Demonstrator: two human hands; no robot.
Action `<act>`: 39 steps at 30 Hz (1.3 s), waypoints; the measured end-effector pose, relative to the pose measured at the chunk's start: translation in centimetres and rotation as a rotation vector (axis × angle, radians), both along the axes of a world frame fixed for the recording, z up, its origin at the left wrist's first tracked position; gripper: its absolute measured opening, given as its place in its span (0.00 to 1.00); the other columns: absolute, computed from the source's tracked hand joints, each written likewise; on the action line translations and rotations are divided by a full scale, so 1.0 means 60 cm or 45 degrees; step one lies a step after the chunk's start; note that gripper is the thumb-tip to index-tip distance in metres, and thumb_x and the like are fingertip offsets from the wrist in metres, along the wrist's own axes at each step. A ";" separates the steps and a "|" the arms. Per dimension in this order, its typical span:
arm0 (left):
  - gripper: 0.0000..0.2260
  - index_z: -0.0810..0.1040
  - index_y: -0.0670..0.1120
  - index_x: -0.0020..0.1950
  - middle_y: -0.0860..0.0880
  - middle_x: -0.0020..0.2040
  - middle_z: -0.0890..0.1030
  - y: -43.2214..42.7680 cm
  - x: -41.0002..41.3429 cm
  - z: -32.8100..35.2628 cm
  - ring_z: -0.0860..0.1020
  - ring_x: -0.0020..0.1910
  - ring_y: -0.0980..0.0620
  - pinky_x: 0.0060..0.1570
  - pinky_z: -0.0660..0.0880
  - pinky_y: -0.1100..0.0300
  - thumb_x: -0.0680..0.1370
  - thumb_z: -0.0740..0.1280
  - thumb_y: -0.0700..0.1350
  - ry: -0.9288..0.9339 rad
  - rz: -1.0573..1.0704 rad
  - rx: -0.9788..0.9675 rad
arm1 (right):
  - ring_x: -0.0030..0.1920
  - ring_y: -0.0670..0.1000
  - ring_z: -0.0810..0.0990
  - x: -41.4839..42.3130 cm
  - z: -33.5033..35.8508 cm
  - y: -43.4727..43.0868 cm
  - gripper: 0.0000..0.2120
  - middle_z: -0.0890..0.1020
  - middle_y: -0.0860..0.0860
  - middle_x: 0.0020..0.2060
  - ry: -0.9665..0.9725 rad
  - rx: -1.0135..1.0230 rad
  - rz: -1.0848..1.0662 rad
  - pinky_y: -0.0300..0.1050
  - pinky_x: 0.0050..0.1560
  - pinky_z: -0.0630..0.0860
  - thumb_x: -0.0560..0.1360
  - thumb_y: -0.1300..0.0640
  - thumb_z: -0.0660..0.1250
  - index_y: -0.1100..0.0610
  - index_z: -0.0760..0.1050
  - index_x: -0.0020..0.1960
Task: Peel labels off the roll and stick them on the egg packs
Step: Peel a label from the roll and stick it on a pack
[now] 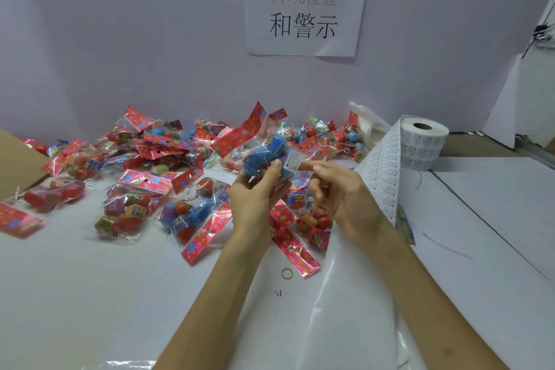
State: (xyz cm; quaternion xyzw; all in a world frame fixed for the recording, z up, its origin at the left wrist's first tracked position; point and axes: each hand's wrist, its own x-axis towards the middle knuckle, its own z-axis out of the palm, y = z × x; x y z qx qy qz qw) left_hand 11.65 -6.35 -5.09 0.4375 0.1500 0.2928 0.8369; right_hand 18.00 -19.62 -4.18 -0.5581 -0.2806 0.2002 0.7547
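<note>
Seemingly mid-stick: left hand [255,194] grips a raised egg pack [265,149], right hand [341,194] presses the label [292,163] on with a straight forefinger; firm smoothing likely follows.

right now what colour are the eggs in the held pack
Blue eggs, best in the head view.

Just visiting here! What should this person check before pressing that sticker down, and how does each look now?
1. Egg pack gripped by the left hand, off the table: ok.
2. Label at the pack, right hand touching it with one straight finger: ok.
3. Label flat, unwrinkled: cannot tell.
4. Label strip beside the right hand: ok.
5. Label roll upright on the table: ok.
</note>
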 end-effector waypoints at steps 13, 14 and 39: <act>0.09 0.79 0.45 0.58 0.43 0.54 0.86 -0.003 0.001 0.003 0.86 0.53 0.44 0.54 0.83 0.54 0.79 0.71 0.44 -0.012 -0.003 0.013 | 0.30 0.47 0.68 -0.002 0.001 0.002 0.12 0.73 0.51 0.29 -0.026 -0.072 -0.096 0.40 0.27 0.66 0.82 0.61 0.62 0.58 0.82 0.60; 0.09 0.79 0.45 0.59 0.43 0.54 0.86 -0.003 0.001 0.003 0.86 0.52 0.44 0.53 0.83 0.55 0.79 0.71 0.44 -0.010 0.004 0.024 | 0.30 0.47 0.68 -0.002 0.001 0.002 0.12 0.73 0.52 0.29 -0.023 -0.070 -0.101 0.40 0.27 0.66 0.82 0.61 0.62 0.57 0.82 0.60; 0.13 0.80 0.47 0.57 0.38 0.53 0.82 -0.004 -0.002 -0.006 0.82 0.56 0.38 0.59 0.81 0.46 0.75 0.75 0.36 0.087 0.095 0.378 | 0.32 0.46 0.72 0.003 -0.004 0.000 0.11 0.75 0.51 0.30 -0.007 -0.167 -0.082 0.37 0.29 0.69 0.83 0.59 0.62 0.54 0.83 0.59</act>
